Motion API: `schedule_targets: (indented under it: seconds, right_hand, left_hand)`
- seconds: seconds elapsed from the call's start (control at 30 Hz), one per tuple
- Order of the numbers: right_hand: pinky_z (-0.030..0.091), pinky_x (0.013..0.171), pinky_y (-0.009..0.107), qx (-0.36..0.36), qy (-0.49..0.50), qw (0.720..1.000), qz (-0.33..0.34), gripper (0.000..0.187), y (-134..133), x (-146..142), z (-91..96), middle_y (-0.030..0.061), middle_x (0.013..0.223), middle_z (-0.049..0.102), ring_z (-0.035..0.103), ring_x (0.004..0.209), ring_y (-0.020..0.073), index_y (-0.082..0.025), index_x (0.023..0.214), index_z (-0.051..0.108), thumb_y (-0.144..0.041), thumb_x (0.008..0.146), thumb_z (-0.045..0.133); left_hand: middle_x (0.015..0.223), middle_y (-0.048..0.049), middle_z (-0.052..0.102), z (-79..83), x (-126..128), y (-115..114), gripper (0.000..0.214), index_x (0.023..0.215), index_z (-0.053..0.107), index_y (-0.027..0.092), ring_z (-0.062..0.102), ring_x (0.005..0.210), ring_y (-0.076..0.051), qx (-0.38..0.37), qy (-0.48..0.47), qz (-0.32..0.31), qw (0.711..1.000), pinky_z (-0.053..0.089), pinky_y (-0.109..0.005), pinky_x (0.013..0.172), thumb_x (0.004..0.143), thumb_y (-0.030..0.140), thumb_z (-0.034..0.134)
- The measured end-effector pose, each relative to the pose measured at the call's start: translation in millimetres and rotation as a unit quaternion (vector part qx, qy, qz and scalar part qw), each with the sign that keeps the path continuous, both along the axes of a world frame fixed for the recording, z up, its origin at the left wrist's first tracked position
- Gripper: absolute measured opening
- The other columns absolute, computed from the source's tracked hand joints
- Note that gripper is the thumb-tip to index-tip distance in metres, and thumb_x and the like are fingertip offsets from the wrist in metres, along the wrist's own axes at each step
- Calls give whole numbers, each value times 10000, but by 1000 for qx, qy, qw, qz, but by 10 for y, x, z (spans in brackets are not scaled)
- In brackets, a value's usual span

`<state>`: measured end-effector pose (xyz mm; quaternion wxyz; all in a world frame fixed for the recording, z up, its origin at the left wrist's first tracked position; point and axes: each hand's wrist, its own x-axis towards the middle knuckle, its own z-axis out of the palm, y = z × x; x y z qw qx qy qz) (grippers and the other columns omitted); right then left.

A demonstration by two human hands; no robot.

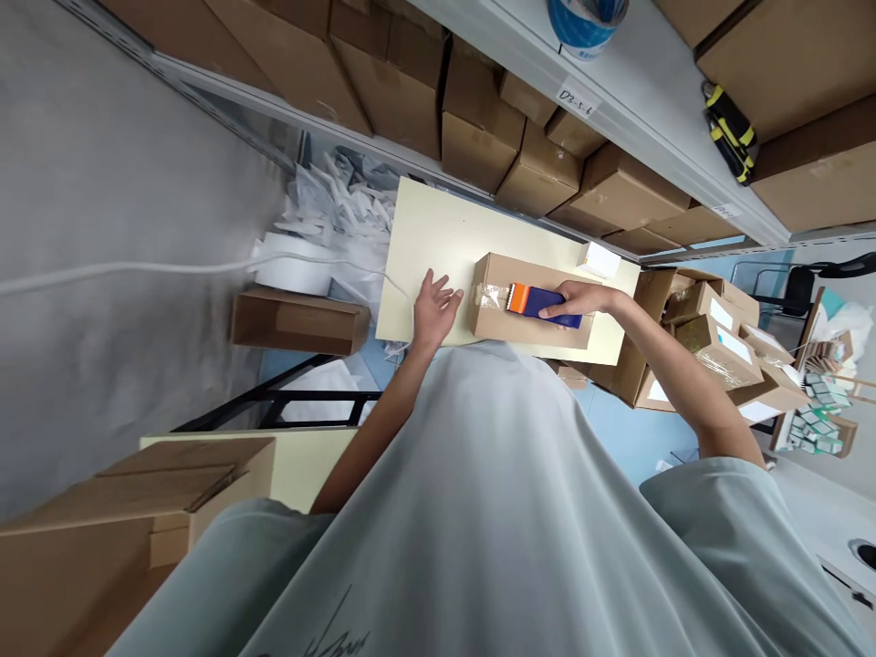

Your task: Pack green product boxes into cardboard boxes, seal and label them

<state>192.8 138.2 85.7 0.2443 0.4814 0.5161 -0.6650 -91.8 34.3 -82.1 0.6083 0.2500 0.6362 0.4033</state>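
Note:
A long closed cardboard box lies on the pale yellow tabletop, with shiny clear tape over its left end. Across the top of this box, my right hand grips a navy-blue and orange tape dispenser. Its orange end, edged with pale teeth, points left toward the taped part. My left hand is just left of the box, above the tabletop, fingers spread and holding nothing. Behind the box's right end sits a small white box.
Shelving packed with cardboard boxes runs along the back. On its upper shelf are a blue tape roll and yellow-black cutters. A white cable crosses at left. Stacked cartons stand at right; an open carton at left.

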Motion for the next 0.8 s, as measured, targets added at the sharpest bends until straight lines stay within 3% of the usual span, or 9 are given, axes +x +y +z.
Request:
schedule_targets:
  seconds: [0.1,0.23,0.3,0.4,0.53,0.67,0.8]
  right_hand:
    - [512,686,276,-1,5,1000,-7,643,-23,-5,18,14,700,723,611,642,142,-191,733,696,-807,722,880]
    - [513,691,282,8,3,1000,-9,626,-60,-6,25,-3,690,714,609,631,142,-200,741,684,-796,732,874]
    - [515,684,284,14,-5,1000,-10,627,-73,-7,23,-3,685,713,610,624,142,-200,749,687,-797,728,879]
    - [520,661,285,7,2,1000,-14,625,-58,-5,22,-12,679,717,623,616,147,-206,831,714,-787,710,910]
    - [534,663,298,3,2,1000,11,618,30,15,9,3,647,722,630,599,155,-205,789,735,-781,699,941]
    - [579,719,320,-24,17,999,35,655,85,49,-65,43,654,746,683,638,181,-189,720,741,-815,694,934]
    - [606,677,325,-40,37,998,11,686,66,93,-176,31,619,734,717,624,200,-197,742,727,-832,631,961]
  left_hand:
    - [1764,-191,480,160,114,-163,930,1729,409,219,459,1651,-333,67,-61,-84,992,399,-490,1344,914,474,778]
    - [1881,-184,235,222,213,-193,1348,1831,84,220,281,1729,-407,71,-49,-284,955,256,-552,1411,796,482,907]
    - [1903,-221,59,228,237,-109,1547,1828,-22,210,110,1761,-451,98,10,-328,939,170,-598,1424,706,525,995]
    - [1878,-245,-180,293,336,57,1695,1822,-20,188,-188,1734,-492,187,122,-348,910,-1,-688,1406,586,598,1065]
    - [1866,-303,-151,396,564,169,1744,1814,11,124,-196,1725,-519,262,183,-387,865,-70,-732,1379,537,664,1070]
    - [1861,-338,-79,389,688,148,1715,1802,71,53,-171,1734,-509,250,231,-408,847,-89,-697,1386,556,754,1018]
    - [1862,-336,-36,429,719,141,1598,1788,160,13,-116,1748,-495,214,268,-411,844,-92,-662,1394,645,819,932]
